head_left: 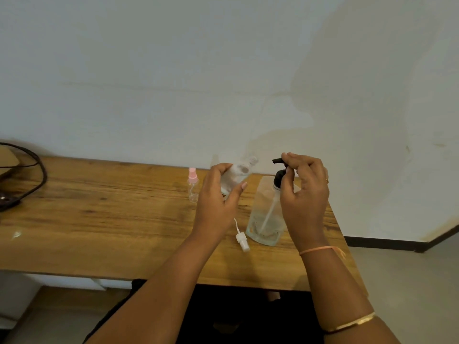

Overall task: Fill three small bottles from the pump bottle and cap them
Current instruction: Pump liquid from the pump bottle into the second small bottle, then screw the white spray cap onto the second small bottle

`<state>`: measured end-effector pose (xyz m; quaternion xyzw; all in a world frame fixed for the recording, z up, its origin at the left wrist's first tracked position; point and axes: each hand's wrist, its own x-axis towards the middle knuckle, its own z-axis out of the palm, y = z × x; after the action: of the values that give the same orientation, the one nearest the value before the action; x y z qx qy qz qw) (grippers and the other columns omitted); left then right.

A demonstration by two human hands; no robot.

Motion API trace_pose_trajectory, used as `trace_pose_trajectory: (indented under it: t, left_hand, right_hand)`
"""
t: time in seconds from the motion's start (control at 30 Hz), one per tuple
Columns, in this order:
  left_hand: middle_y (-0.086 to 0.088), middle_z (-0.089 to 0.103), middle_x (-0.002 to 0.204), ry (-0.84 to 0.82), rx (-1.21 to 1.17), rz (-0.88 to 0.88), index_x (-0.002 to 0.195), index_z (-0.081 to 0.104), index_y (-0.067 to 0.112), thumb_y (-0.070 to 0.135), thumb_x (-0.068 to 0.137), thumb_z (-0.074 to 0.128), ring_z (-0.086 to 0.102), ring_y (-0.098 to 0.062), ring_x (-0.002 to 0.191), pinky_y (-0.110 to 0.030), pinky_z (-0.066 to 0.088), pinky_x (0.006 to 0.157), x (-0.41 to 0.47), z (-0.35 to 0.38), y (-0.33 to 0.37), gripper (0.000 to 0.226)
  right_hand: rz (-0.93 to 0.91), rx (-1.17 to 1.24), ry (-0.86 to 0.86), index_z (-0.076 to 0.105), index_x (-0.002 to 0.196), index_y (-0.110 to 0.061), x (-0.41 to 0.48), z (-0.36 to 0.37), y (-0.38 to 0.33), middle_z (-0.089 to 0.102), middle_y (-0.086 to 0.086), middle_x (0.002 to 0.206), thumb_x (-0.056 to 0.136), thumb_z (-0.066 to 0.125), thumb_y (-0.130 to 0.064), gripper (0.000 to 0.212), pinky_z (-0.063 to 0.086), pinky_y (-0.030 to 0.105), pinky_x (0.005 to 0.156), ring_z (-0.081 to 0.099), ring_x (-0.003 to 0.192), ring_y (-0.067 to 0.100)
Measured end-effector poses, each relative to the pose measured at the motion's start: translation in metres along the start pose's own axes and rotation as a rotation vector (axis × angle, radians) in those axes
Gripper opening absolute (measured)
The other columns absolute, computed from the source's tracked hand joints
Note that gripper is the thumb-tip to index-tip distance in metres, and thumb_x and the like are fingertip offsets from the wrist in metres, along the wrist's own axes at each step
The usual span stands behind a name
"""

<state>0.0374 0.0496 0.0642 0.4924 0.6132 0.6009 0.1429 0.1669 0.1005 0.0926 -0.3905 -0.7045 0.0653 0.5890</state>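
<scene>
My left hand (218,194) grips a small clear bottle (239,171), uncapped and tilted with its open neck pointing toward the pump. My right hand (304,192) rests its fingers on the black pump head (279,162) of the large clear pump bottle (264,217), which stands on the wooden table (99,219). A white spray cap with its tube (242,239) lies on the table in front of the pump bottle. A small clear bottle with a pink spray cap (193,184) stands upright to the left of my left hand. Another clear shape behind my left hand is too faint to make out.
A black cable (37,170) loops over the table's far left end beside a dark object. The wall runs close behind the table. The table's right edge lies just beyond the pump bottle, and its front edge is near my body.
</scene>
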Motion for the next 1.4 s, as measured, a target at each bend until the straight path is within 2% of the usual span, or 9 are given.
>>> trace_pose_trajectory:
  t: [0.17, 0.27, 0.43, 0.6, 0.73, 0.87, 0.97, 1.07, 1.4]
  left_hand:
    - [0.015, 0.06, 0.103, -0.009, -0.133, -0.146, 0.116, 0.052, 0.02, 0.025, 0.086, 0.065, 0.058, 0.008, 0.09, -0.014, 0.049, 0.074, -0.001, -0.006, 0.0, 0.032]
    - [0.017, 0.06, 0.098, 0.002, -0.165, -0.177, 0.111, 0.053, 0.02, 0.023, 0.085, 0.066, 0.056, 0.016, 0.085, -0.004, 0.042, 0.068, -0.003, -0.013, 0.001, 0.029]
    - [0.018, 0.061, 0.103, -0.006, -0.133, -0.239, 0.095, 0.05, 0.039, 0.028, 0.082, 0.069, 0.058, -0.001, 0.101, -0.022, 0.048, 0.081, -0.008, -0.021, -0.006, 0.025]
    - [0.009, 0.062, 0.109, -0.035, -0.061, -0.304, 0.108, 0.048, 0.03, 0.021, 0.083, 0.07, 0.06, -0.01, 0.102, -0.032, 0.051, 0.085, -0.012, -0.024, -0.009, 0.034]
    - [0.004, 0.062, 0.112, -0.077, -0.026, -0.374, 0.111, 0.05, 0.027, 0.021, 0.081, 0.072, 0.06, -0.012, 0.101, -0.032, 0.052, 0.084, -0.017, -0.026, -0.011, 0.038]
    - [0.002, 0.063, 0.11, -0.105, 0.028, -0.429, 0.112, 0.05, 0.02, 0.022, 0.078, 0.074, 0.061, -0.016, 0.099, -0.041, 0.052, 0.087, -0.018, -0.026, -0.014, 0.041]
    - [0.002, 0.061, 0.11, -0.094, 0.052, -0.455, 0.11, 0.048, 0.023, 0.02, 0.079, 0.073, 0.059, -0.017, 0.1, -0.039, 0.05, 0.088, -0.018, -0.026, -0.014, 0.04]
    - [0.003, 0.058, 0.108, -0.076, 0.061, -0.484, 0.109, 0.047, 0.023, 0.018, 0.08, 0.072, 0.057, -0.018, 0.102, -0.038, 0.049, 0.09, -0.015, -0.028, -0.014, 0.038]
    - [0.006, 0.052, 0.106, -0.084, 0.077, -0.512, 0.119, 0.048, 0.016, 0.015, 0.082, 0.069, 0.052, -0.014, 0.098, -0.03, 0.043, 0.08, -0.01, -0.033, -0.011, 0.043]
  right_hand:
    - [-0.009, -0.033, -0.052, 0.066, 0.11, -0.003, 0.002, -0.002, 0.0, 0.059, 0.007, 0.106, 0.084, 0.053, 0.007, 0.03, 0.031, -0.002, 0.082, 0.041, 0.1, 0.006]
    - [-0.016, -0.05, -0.077, 0.065, 0.112, -0.002, 0.003, -0.005, 0.0, 0.06, 0.009, 0.11, 0.084, 0.054, 0.008, 0.031, 0.03, -0.003, 0.083, 0.043, 0.103, 0.013]
    - [-0.009, -0.038, -0.111, 0.062, 0.117, -0.006, 0.002, -0.007, 0.003, 0.058, 0.006, 0.118, 0.085, 0.055, 0.007, 0.035, 0.03, -0.002, 0.087, 0.047, 0.109, 0.016]
    - [-0.044, -0.075, -0.06, 0.061, 0.12, -0.008, -0.007, -0.011, 0.0, 0.055, 0.008, 0.124, 0.088, 0.053, -0.002, 0.033, 0.032, 0.013, 0.097, 0.046, 0.12, 0.021]
    - [-0.182, -0.093, 0.0, 0.062, 0.114, -0.004, -0.022, -0.011, -0.016, 0.057, 0.012, 0.11, 0.087, 0.053, -0.002, 0.028, 0.039, 0.015, 0.087, 0.051, 0.103, 0.019]
    - [-0.172, -0.123, -0.34, 0.065, 0.103, -0.009, -0.048, 0.004, -0.021, 0.062, 0.004, 0.095, 0.089, 0.047, -0.012, 0.023, 0.048, 0.028, 0.065, 0.057, 0.081, 0.016]
    - [0.041, -0.296, -0.787, 0.06, 0.114, -0.014, -0.065, 0.022, -0.01, 0.062, 0.002, 0.108, 0.094, 0.045, -0.017, 0.025, 0.05, 0.032, 0.074, 0.059, 0.093, 0.02]
    - [0.119, -0.467, -1.058, 0.054, 0.121, -0.015, -0.079, 0.036, 0.0, 0.058, 0.007, 0.113, 0.094, 0.043, -0.014, 0.03, 0.05, 0.035, 0.079, 0.058, 0.099, 0.026]
    - [0.118, -0.555, -1.179, 0.052, 0.123, -0.007, -0.1, 0.052, 0.015, 0.052, 0.014, 0.121, 0.096, 0.038, -0.003, 0.031, 0.049, 0.037, 0.088, 0.057, 0.104, 0.03]
